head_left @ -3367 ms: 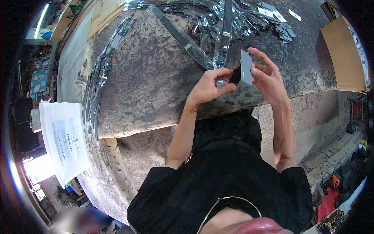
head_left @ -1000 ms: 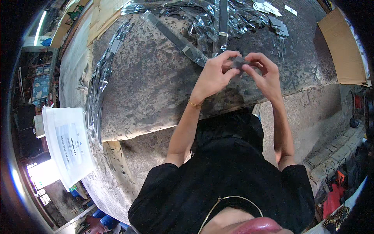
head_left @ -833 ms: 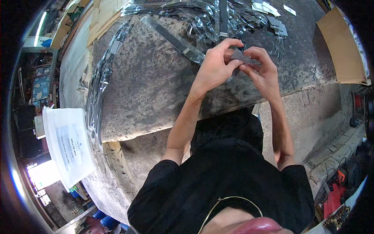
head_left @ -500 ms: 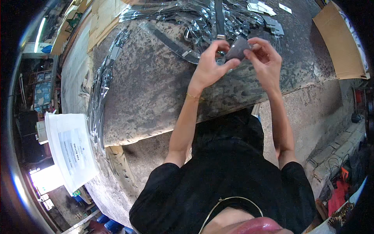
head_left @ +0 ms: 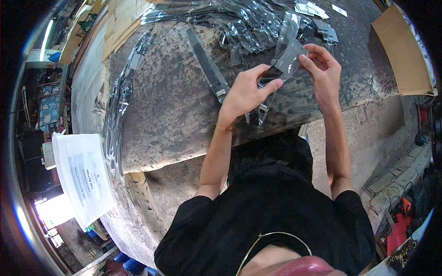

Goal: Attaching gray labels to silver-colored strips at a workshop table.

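My right hand [head_left: 323, 68] pinches the right edge of a grey card [head_left: 290, 60], which has clear plastic around it. My left hand [head_left: 248, 92] grips the lower left of the same piece, its thumb and fingers closed on clear plastic and a dark strap end. Above the card a clear plastic sleeve [head_left: 288, 28] stretches away. Left of my left hand lies a dark belt [head_left: 202, 57] in clear plastic. Shiny metal pieces [head_left: 262, 112] show below my left hand; what they belong to is partly hidden.
A heap of plastic-wrapped dark belts [head_left: 248, 27] covers the far side of the stained table [head_left: 170, 106]. More hang over its left edge [head_left: 120, 101]. White cards [head_left: 311, 9] and grey cards [head_left: 326, 31] lie far right, near a cardboard box [head_left: 400, 50]. A white bin [head_left: 85, 179] stands left.
The grey card, bent between my hands before, is now flatter, with clear plastic showing around it. My right hand has shifted slightly right. The belt at left has swung steeper, its lower end nearer me.
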Demonstrator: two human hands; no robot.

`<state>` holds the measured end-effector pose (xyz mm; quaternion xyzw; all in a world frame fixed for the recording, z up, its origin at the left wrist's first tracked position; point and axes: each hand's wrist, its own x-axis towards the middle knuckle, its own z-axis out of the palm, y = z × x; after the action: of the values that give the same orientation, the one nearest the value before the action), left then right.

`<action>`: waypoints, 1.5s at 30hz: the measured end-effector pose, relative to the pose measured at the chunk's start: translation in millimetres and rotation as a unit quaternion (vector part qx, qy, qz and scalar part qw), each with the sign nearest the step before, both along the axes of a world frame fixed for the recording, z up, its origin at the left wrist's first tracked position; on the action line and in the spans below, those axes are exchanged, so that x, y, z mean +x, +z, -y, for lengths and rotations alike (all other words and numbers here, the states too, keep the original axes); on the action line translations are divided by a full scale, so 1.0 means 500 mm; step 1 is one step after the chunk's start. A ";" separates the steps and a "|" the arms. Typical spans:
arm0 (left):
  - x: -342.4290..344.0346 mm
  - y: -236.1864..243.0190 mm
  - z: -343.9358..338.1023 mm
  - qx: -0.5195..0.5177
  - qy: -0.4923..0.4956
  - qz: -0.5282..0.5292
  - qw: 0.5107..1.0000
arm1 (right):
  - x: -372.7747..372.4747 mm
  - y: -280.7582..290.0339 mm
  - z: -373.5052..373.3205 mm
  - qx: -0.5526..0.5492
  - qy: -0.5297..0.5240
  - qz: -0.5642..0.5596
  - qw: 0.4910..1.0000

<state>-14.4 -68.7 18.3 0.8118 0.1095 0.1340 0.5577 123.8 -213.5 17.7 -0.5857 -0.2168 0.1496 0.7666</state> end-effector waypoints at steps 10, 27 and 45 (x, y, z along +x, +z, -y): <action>0.015 0.019 0.045 -0.128 0.019 -0.007 0.992 | 0.012 0.014 0.020 -0.065 0.012 0.045 0.997; 0.030 0.017 0.028 -0.048 0.134 0.132 0.981 | 0.008 0.043 0.020 -0.094 0.024 0.085 0.992; 0.036 -0.007 0.096 0.379 0.231 0.248 0.861 | 0.002 0.033 0.005 0.037 -0.036 -0.032 0.998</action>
<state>3.6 -116.7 15.0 0.8522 0.0924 0.4867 0.1686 124.9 -215.9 34.2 -0.5593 -0.1763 0.1319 0.7992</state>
